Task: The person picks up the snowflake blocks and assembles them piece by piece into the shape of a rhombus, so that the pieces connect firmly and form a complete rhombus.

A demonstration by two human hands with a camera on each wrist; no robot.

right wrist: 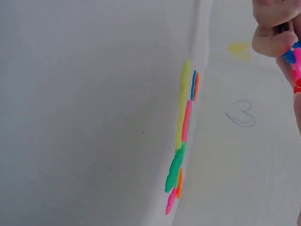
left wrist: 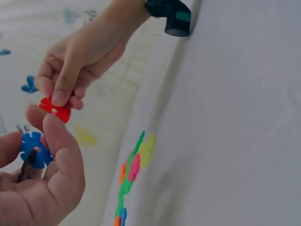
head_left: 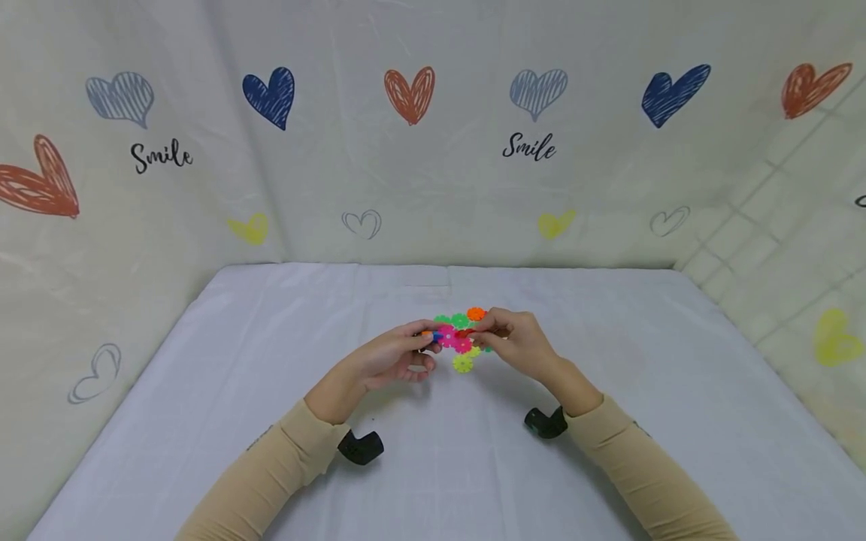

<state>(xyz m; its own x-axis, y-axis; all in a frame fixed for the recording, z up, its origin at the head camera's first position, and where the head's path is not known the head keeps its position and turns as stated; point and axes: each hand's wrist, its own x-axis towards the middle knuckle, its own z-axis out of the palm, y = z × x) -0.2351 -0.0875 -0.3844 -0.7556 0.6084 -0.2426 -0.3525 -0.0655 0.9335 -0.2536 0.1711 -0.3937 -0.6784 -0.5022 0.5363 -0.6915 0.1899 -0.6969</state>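
My left hand (head_left: 389, 357) pinches a blue notched plastic disc (left wrist: 41, 154) between thumb and fingers. Joined to it are a pink disc (head_left: 446, 336) and, at the thumb side, a dark piece (left wrist: 27, 165). Thumb and fingertips of my right hand (head_left: 519, 340) grip a red notched disc (left wrist: 57, 111) by its edge. Both hands meet in the air over the table's middle, and the red disc is close beside the pieces in the left hand. In the right wrist view, the blue disc (right wrist: 289, 55) shows at the far right, partly hidden by fingers.
Behind the hands, several loose notched discs lie on the white table (head_left: 433, 466): green (head_left: 460, 321), orange (head_left: 476, 313), yellow (head_left: 463, 364) and more. A printed curtain (head_left: 446, 173) with hearts closes off the back. Each wrist wears a black camera (head_left: 361, 448).
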